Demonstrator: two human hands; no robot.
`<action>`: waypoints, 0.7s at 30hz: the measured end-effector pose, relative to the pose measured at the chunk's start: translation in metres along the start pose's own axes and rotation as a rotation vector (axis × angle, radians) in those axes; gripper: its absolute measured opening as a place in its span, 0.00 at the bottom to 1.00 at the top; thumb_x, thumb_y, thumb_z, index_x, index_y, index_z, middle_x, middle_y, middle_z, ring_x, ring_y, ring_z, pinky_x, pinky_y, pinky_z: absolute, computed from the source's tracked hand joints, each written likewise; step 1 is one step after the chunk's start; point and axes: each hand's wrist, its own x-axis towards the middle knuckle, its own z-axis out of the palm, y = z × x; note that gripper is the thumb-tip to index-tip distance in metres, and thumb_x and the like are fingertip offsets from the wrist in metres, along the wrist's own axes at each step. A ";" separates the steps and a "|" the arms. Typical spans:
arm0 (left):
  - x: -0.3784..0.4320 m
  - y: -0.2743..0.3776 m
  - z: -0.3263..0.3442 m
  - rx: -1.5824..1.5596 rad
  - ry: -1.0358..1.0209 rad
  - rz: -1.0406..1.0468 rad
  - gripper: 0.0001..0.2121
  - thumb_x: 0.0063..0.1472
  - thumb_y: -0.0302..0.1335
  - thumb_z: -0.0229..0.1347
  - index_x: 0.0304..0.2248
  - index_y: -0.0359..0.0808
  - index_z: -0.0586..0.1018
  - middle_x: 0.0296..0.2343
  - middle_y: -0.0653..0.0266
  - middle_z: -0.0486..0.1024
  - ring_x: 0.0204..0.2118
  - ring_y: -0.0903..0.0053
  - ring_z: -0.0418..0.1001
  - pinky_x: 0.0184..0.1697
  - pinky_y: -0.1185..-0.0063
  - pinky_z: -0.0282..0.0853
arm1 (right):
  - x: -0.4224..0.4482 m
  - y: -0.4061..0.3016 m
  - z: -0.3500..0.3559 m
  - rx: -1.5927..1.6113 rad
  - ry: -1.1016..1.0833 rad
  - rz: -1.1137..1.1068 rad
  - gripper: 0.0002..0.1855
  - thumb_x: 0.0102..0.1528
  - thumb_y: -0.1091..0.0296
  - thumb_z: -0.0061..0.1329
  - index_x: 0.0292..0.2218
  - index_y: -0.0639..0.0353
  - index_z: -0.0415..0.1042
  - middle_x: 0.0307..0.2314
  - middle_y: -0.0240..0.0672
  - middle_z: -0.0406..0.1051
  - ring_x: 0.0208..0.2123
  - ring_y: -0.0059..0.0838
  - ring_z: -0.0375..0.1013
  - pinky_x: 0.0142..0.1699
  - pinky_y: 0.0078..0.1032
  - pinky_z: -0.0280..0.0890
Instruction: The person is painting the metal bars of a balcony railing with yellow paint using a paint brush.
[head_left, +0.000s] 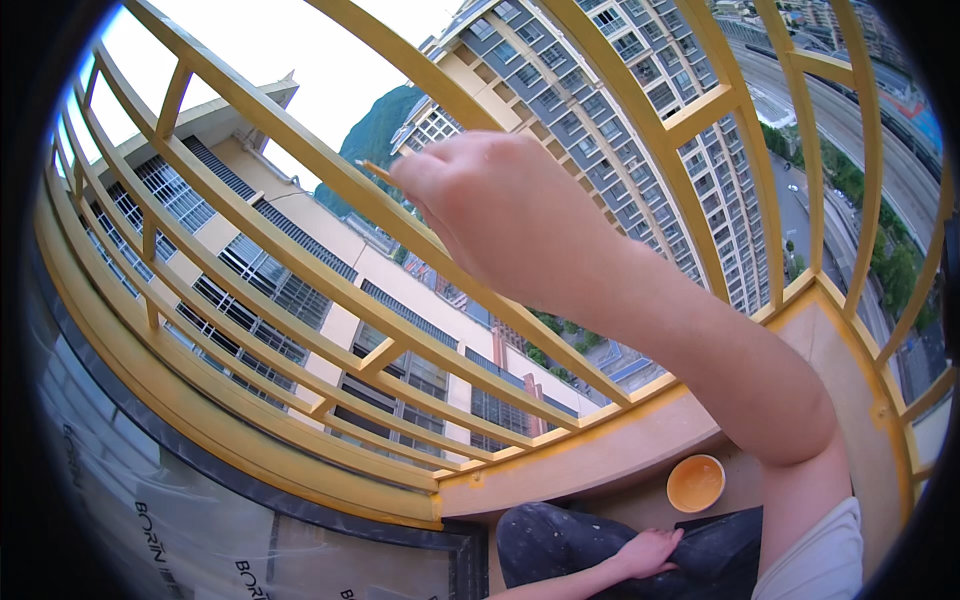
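My right hand (487, 202) is raised in front of the railing, its fingers closed on a thin paintbrush (377, 172). Only the brush's slim end shows beyond the fingers. It overlaps a yellow metal railing bar (315, 154); whether it touches the bar, I cannot tell. My left hand (649, 553) lies on the lap of my dark, paint-specked trousers (562, 534), fingers fairly straight and nothing visible in it. A round cup of orange-yellow paint (696, 484) stands on the floor beyond my knees, close to the low wall.
Yellow bars meet a low ledge (585, 435) with yellow paint along its edge, turning a corner at right. At lower left, printed protective film (202, 517) covers a dark-framed panel. Beyond the bars, far below, are tall buildings (600, 97) and a road (840, 127).
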 end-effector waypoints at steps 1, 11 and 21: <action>-0.005 0.002 -0.002 -0.018 -0.020 -0.020 0.34 0.59 0.42 0.62 0.54 0.23 0.65 0.40 0.45 0.76 0.45 0.53 0.76 0.52 0.65 0.70 | -0.023 -0.001 0.010 0.002 -0.037 -0.009 0.05 0.54 0.79 0.53 0.35 0.67 0.77 0.25 0.44 0.76 0.29 0.38 0.78 0.37 0.30 0.75; 0.005 0.001 -0.010 -0.018 -0.039 0.013 0.34 0.59 0.41 0.62 0.55 0.23 0.65 0.41 0.45 0.76 0.46 0.53 0.76 0.52 0.65 0.70 | -0.059 -0.009 0.009 0.021 0.027 0.095 0.10 0.56 0.77 0.53 0.41 0.66 0.78 0.25 0.40 0.75 0.30 0.35 0.77 0.35 0.30 0.73; 0.005 0.000 -0.007 -0.021 -0.042 0.011 0.34 0.59 0.40 0.62 0.56 0.22 0.65 0.42 0.44 0.76 0.45 0.53 0.76 0.53 0.65 0.69 | -0.089 -0.004 -0.002 0.168 -0.042 0.182 0.07 0.56 0.76 0.54 0.37 0.64 0.78 0.25 0.41 0.75 0.30 0.39 0.77 0.36 0.33 0.73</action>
